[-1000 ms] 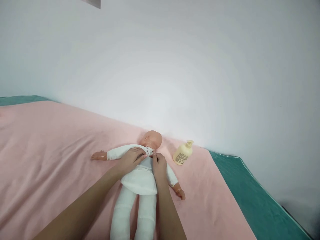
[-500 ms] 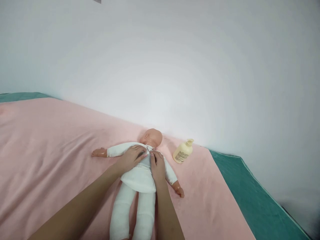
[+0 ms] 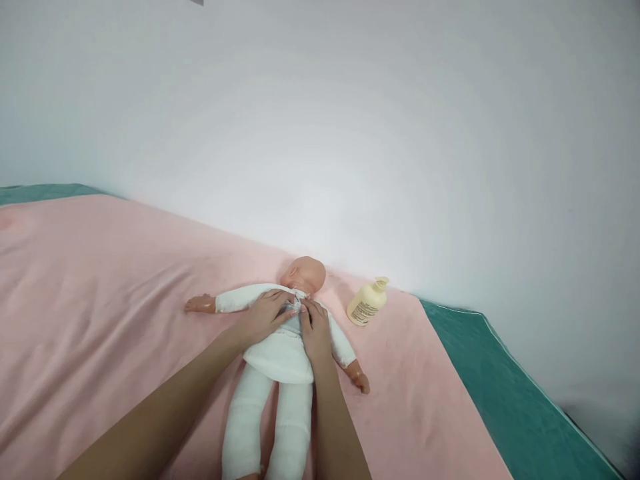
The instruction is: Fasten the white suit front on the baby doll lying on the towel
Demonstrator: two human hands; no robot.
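Note:
A doll with a white cloth body lies on a pink sheet, its bare plastic head pointing toward the wall and turned aside. My left hand rests flat on the left side of the doll's upper back or chest, fingers spread. On the right side, my right hand touches the cloth with its fingers bent and slightly apart. Both hands' fingertips come close together just below the doll's neck, where a small dark line shows in the cloth. Neither hand holds anything that I can make out.
A pale yellow pump bottle stands to the right of the doll's head. The pink sheet lies over a green cover that shows at the right and far left. A pale wall rises behind.
Both hands stay on the doll's upper body in nearly the same pose. The whole view has shifted very slightly.

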